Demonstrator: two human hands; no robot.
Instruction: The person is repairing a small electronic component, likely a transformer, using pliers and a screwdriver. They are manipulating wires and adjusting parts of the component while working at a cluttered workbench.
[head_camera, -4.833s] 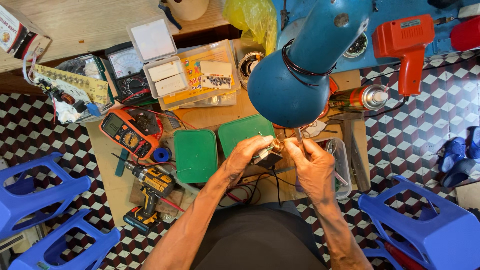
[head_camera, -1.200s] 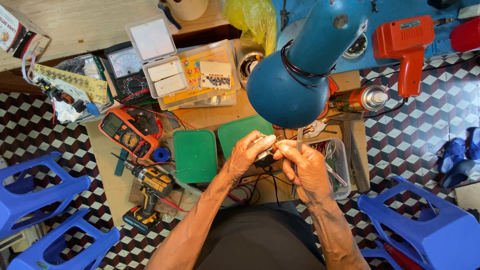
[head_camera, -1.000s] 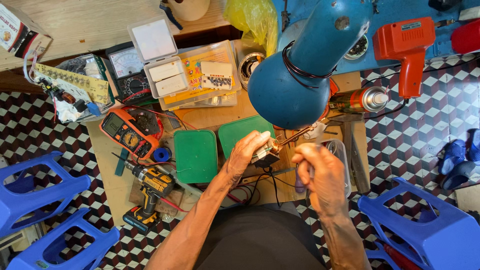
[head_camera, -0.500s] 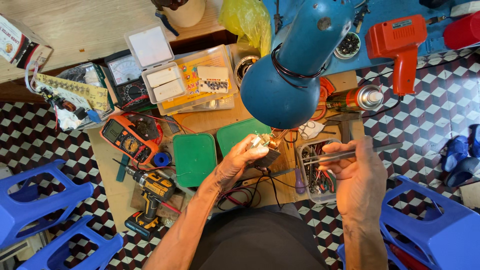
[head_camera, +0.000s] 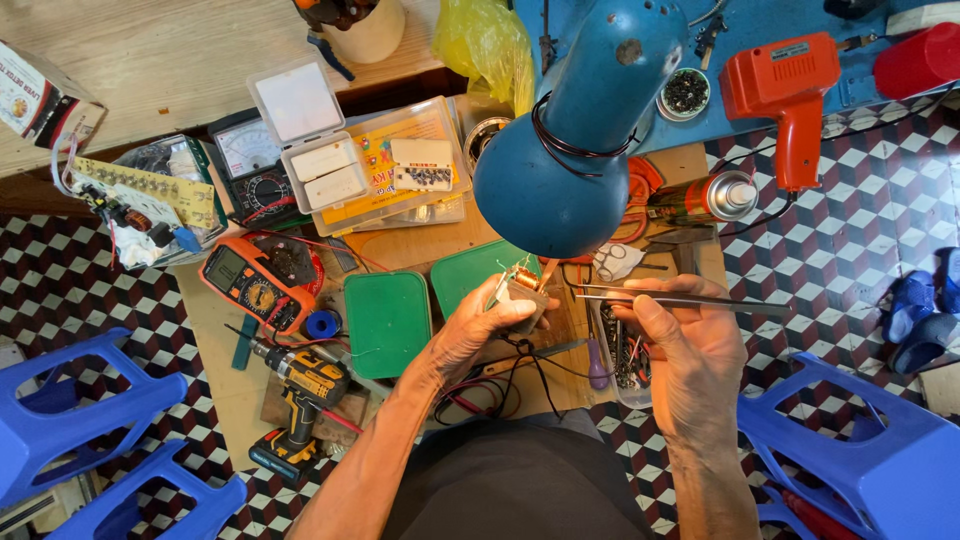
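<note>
- Left hand (head_camera: 478, 325) closed around a small copper-wound coil part (head_camera: 522, 287), held up just under the blue lamp (head_camera: 570, 150).
- Right hand (head_camera: 690, 345) pinches long tweezers (head_camera: 680, 297), lying level, tips near the coil part.
- Green lids (head_camera: 388, 322) on the table (head_camera: 420, 245) beside the left hand; orange meter (head_camera: 255, 285) farther left.
</note>
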